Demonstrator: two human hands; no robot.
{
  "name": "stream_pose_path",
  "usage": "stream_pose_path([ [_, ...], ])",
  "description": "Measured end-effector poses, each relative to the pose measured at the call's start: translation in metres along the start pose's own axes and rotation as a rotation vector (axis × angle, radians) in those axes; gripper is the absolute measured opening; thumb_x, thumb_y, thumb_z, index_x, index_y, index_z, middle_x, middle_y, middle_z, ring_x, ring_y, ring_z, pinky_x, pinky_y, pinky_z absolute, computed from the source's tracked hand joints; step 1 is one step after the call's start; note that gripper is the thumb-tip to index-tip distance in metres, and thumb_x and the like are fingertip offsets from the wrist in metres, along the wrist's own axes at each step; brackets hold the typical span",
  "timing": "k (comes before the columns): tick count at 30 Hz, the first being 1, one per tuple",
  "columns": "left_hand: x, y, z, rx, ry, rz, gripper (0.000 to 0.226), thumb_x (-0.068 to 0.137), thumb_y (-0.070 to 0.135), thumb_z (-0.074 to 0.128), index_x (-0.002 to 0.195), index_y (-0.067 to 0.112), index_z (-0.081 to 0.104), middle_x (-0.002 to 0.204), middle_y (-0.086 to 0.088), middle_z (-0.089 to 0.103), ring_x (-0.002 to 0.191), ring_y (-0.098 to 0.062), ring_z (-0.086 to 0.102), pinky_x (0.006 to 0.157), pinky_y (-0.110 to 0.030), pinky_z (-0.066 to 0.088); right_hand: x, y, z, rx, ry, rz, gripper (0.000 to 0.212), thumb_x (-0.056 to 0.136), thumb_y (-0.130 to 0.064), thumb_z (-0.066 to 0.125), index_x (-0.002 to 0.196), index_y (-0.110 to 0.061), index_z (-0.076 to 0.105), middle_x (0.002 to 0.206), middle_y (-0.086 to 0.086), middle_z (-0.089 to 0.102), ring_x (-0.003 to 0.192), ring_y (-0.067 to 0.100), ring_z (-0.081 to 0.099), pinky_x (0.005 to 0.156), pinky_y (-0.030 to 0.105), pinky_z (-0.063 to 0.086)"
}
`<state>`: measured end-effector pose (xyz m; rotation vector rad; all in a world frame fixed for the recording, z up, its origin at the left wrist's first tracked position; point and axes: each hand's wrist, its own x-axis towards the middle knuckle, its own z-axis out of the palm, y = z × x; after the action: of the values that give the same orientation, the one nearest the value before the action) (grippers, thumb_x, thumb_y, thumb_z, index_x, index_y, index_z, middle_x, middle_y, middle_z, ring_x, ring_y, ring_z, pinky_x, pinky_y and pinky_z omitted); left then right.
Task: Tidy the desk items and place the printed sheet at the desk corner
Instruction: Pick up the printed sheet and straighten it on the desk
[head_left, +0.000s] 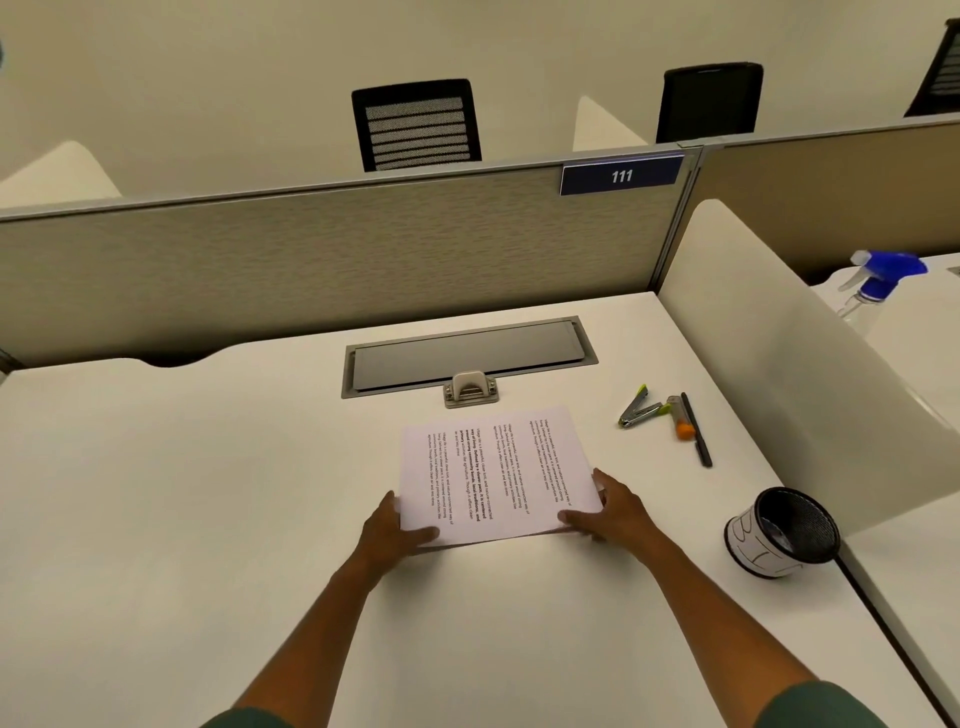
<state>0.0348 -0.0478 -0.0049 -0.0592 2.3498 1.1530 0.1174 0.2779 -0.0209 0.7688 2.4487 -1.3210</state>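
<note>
A printed sheet (498, 470) with lines of text lies in the middle of the white desk (208, 493), its near edge slightly raised. My left hand (397, 530) grips the sheet's near left corner, thumb on top. My right hand (608, 512) grips the near right corner the same way. A small stapler (635, 408), an orange-tipped marker (679, 418) and a black pen (696, 428) lie together to the right of the sheet. A black mesh pen cup (784, 530) with a white label stands tilted near the desk's right edge.
A grey cable hatch (467, 356) with a beige latch sits behind the sheet. Beige partition walls (337, 260) close the back, a white divider (769, 353) the right side. A blue-topped spray bottle (878, 283) stands on the neighbouring desk. Black chairs show beyond the partition.
</note>
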Motion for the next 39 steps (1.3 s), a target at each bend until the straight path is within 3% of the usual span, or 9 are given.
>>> stream_pose_path([
  [2,0.003,0.004,-0.002,-0.097,0.042,-0.064,0.051,0.080,0.025,0.078,0.119,0.008,0.049,0.121,-0.013,0.063,0.107,-0.031,0.060,0.094,-0.046,0.052,0.003,-0.001,-0.002,0.111,0.025,0.031,0.065,0.072,-0.048,0.080,0.124,-0.018,0.055,0.099,-0.006,0.065,0.074,0.020,0.071,0.064,0.034,0.062],
  [5,0.010,0.012,-0.004,-0.155,0.093,-0.141,0.071,0.087,0.022,0.071,0.145,0.003,0.033,0.146,-0.017,0.044,0.129,-0.035,0.048,0.107,-0.051,0.042,0.008,-0.005,-0.004,0.160,0.065,0.075,0.066,0.084,-0.044,0.071,0.137,-0.012,0.050,0.120,0.008,0.063,0.103,0.028,0.065,0.084,0.041,0.059],
  [7,0.016,0.015,-0.005,-0.177,0.114,-0.147,0.074,0.089,0.019,0.069,0.149,0.004,0.029,0.151,-0.017,0.038,0.133,-0.037,0.043,0.109,-0.053,0.039,0.013,-0.009,-0.006,0.103,0.104,0.095,0.066,0.088,-0.043,0.066,0.142,-0.010,0.047,0.134,0.012,0.058,0.119,0.029,0.056,0.100,0.042,0.050],
  [10,0.025,0.019,-0.006,-0.172,0.146,-0.146,0.071,0.089,0.017,0.068,0.148,0.006,0.031,0.152,-0.017,0.037,0.133,-0.038,0.044,0.108,-0.054,0.040,0.024,-0.014,-0.010,0.092,0.128,0.113,0.058,0.091,-0.039,0.065,0.138,-0.009,0.051,0.139,0.013,0.055,0.125,0.031,0.053,0.105,0.043,0.045],
  [16,0.051,0.036,-0.005,-0.159,0.188,-0.159,0.066,0.091,0.016,0.064,0.148,0.010,0.031,0.148,-0.018,0.042,0.127,-0.038,0.049,0.107,-0.053,0.041,0.055,-0.023,-0.022,0.216,0.180,0.176,0.042,0.090,-0.027,0.067,0.126,-0.007,0.060,0.121,0.016,0.065,0.104,0.033,0.065,0.089,0.048,0.057],
  [22,0.072,0.042,-0.006,-0.191,0.341,-0.161,0.052,0.090,0.005,0.061,0.140,0.007,0.047,0.144,-0.017,0.047,0.129,-0.036,0.048,0.111,-0.050,0.038,0.084,-0.031,-0.028,0.305,0.178,0.194,0.034,0.088,-0.020,0.067,0.120,-0.010,0.063,0.101,0.013,0.070,0.082,0.027,0.072,0.073,0.043,0.062],
  [26,0.086,0.043,-0.006,-0.263,0.460,-0.232,0.038,0.086,0.004,0.065,0.124,0.001,0.062,0.135,-0.018,0.057,0.124,-0.036,0.053,0.109,-0.045,0.041,0.097,-0.032,-0.031,0.370,0.165,0.200,0.027,0.085,-0.013,0.069,0.112,-0.012,0.065,0.098,0.015,0.071,0.080,0.030,0.072,0.072,0.044,0.062],
  [31,0.098,0.036,-0.008,-0.261,0.454,-0.272,0.021,0.080,0.007,0.074,0.100,0.001,0.074,0.108,-0.019,0.072,0.101,-0.037,0.066,0.097,-0.047,0.052,0.103,-0.030,-0.029,0.366,0.128,0.171,0.012,0.085,-0.007,0.068,0.097,-0.006,0.072,0.088,0.017,0.073,0.079,0.033,0.072,0.074,0.047,0.062],
  [39,0.105,0.037,-0.016,-0.316,0.436,-0.288,0.017,0.077,0.002,0.076,0.093,0.000,0.074,0.101,-0.019,0.073,0.096,-0.037,0.068,0.094,-0.048,0.054,0.105,-0.027,-0.028,0.390,0.140,0.120,0.012,0.086,-0.006,0.070,0.097,-0.004,0.074,0.086,0.016,0.075,0.076,0.030,0.072,0.073,0.043,0.062],
])
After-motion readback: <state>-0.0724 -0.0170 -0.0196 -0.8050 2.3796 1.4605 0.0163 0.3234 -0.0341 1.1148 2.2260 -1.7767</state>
